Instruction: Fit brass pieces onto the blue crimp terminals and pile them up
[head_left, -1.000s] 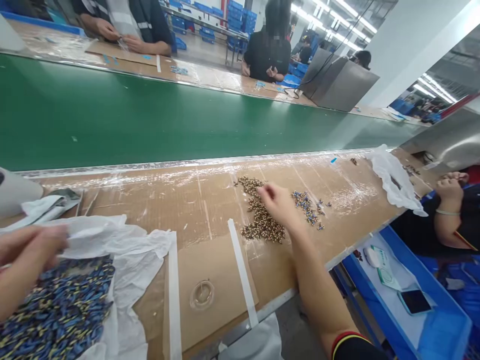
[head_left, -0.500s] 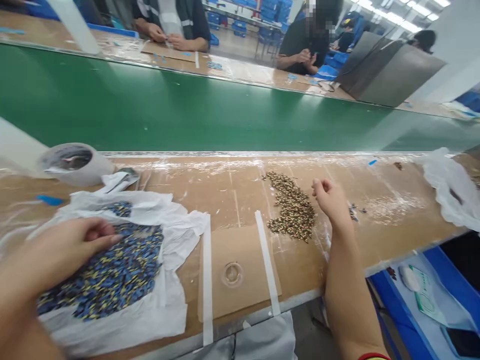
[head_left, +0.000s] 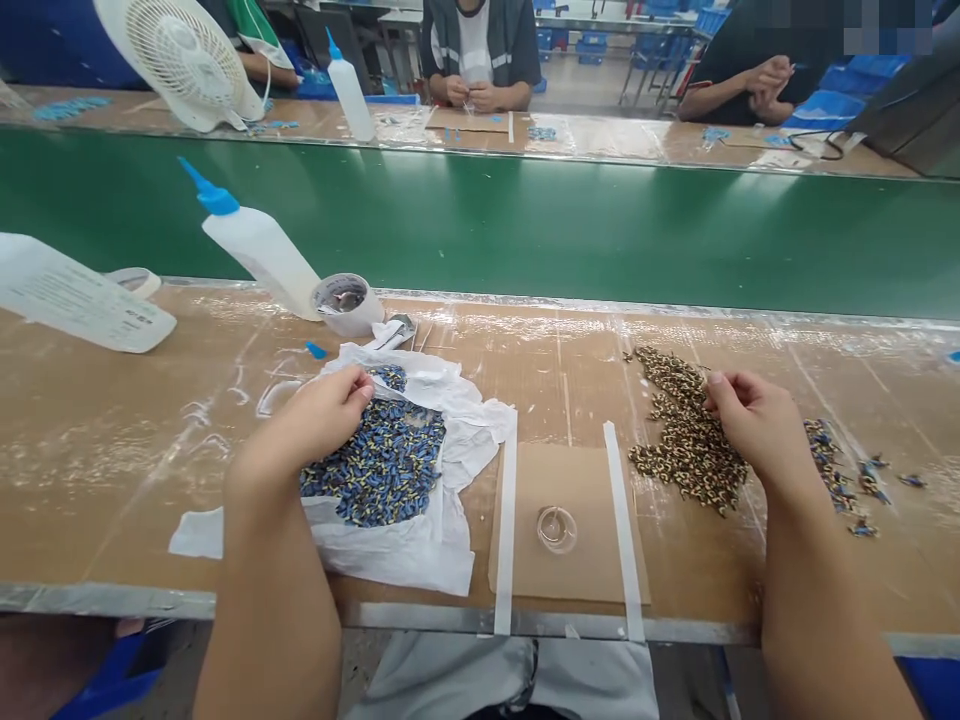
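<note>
1. The left hand (head_left: pixel 311 428) pinches narrowly at the edge of blue-and-yellow small parts (head_left: pixel 382 470) on a crumpled white plastic sheet (head_left: pixel 420 555); whether it holds one, I cannot tell.
2. The right hand (head_left: pixel 757 425) has its fingertips (head_left: pixel 712 380) nearly closed above a heap of brown-and-cream small parts (head_left: pixel 686 450); nothing held shows.
3. Parts this small are best taken with a tight fingertip pinch.
4. Folds in the sheet crowd the blue-and-yellow parts.
5. A cardboard pad (head_left: pixel 570 525) lies between the hands; a glue bottle (head_left: pixel 259 240) and a tape roll (head_left: pixel 346 305) stand beyond the sheet.
</note>
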